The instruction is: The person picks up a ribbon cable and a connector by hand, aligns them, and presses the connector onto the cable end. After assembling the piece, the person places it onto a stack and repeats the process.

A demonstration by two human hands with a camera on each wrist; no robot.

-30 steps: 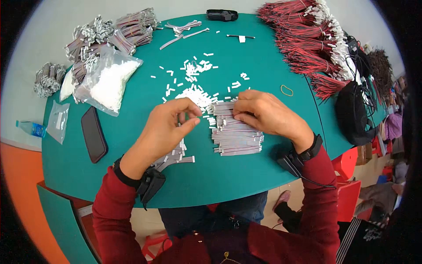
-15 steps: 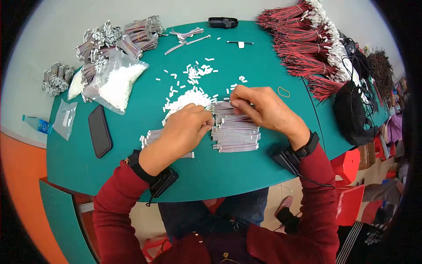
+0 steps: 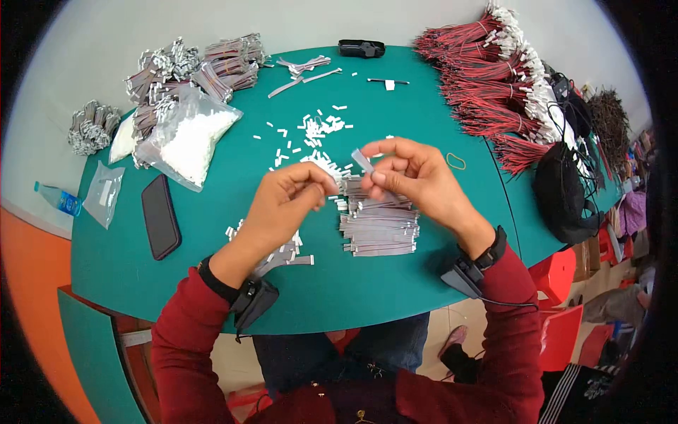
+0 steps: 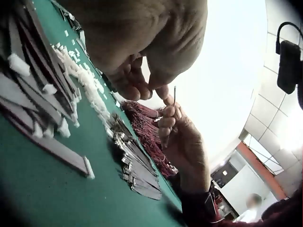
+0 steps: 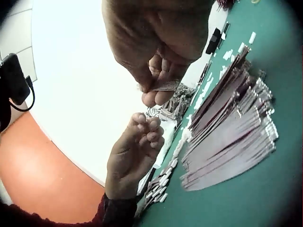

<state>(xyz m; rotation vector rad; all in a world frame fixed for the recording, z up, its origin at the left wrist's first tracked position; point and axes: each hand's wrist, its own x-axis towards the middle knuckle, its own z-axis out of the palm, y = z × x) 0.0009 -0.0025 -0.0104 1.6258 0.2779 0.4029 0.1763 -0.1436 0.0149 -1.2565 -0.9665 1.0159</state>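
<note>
My right hand point(image 3: 427, 184) pinches a short flat grey ribbon cable point(image 3: 362, 161) between thumb and fingers, its end pointing up and left. Below that hand lies a row of similar ribbon cables point(image 3: 381, 230) with small white ends, side by side on the table. Facing it across a small gap is my left hand point(image 3: 286, 201), fingers curled and thumb near the index finger; I cannot tell whether a small piece is between them. A heap of small white plastic pieces point(image 3: 321, 161) lies just beyond the left hand. Under the left wrist are more loose ribbon cables point(image 3: 282, 258), partly hidden.
A clear bag of white pieces point(image 3: 191, 148), a phone point(image 3: 161, 215) and bundled grey cables point(image 3: 169, 63) lie at left on the green table point(image 3: 367, 297). Red-and-black wire bundles point(image 3: 480, 78) line the right side, near a black bag point(image 3: 561, 191) and a rubber band point(image 3: 455, 162).
The left hand moved right to the cable row, then drew back a little to the left. The right hand has turned, and a ribbon cable now shows raised in its fingers.
</note>
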